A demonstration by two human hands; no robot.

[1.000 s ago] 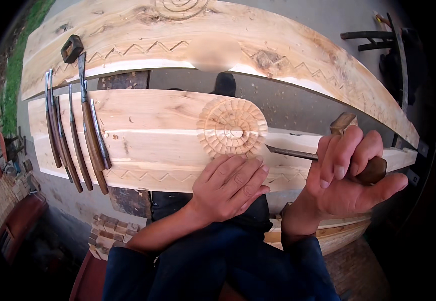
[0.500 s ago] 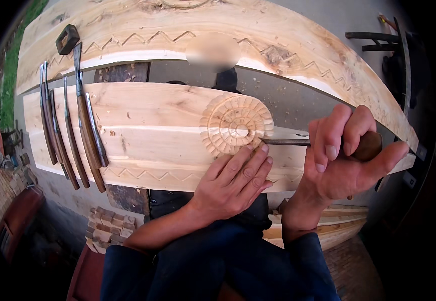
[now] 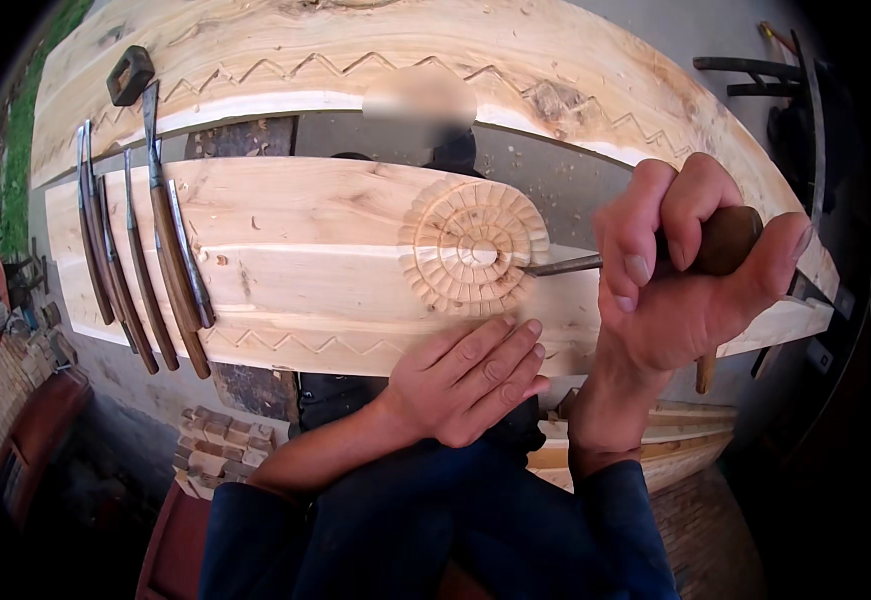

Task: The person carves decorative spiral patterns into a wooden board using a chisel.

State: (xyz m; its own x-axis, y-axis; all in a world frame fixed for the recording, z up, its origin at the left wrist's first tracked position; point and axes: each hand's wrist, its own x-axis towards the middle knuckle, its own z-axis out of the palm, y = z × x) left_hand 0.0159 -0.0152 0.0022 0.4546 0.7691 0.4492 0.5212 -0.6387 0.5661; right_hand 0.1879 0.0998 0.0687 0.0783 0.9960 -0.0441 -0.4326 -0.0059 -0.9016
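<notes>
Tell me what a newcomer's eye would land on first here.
Probably the round, ringed carving near the middle of the view, cut into the pale board. Next, the right grip, toward the picture's right, holding a chisel whose tip is at the carving's right side. Then perhaps the row of tools lying across the board's left end.

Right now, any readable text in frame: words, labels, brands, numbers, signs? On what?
None readable.
Near plank: carved rosette and zigzag, no lettering.
Row of chisels and the held tool: no marks legible.
Small pale patch, far right: too small to tell.
</notes>
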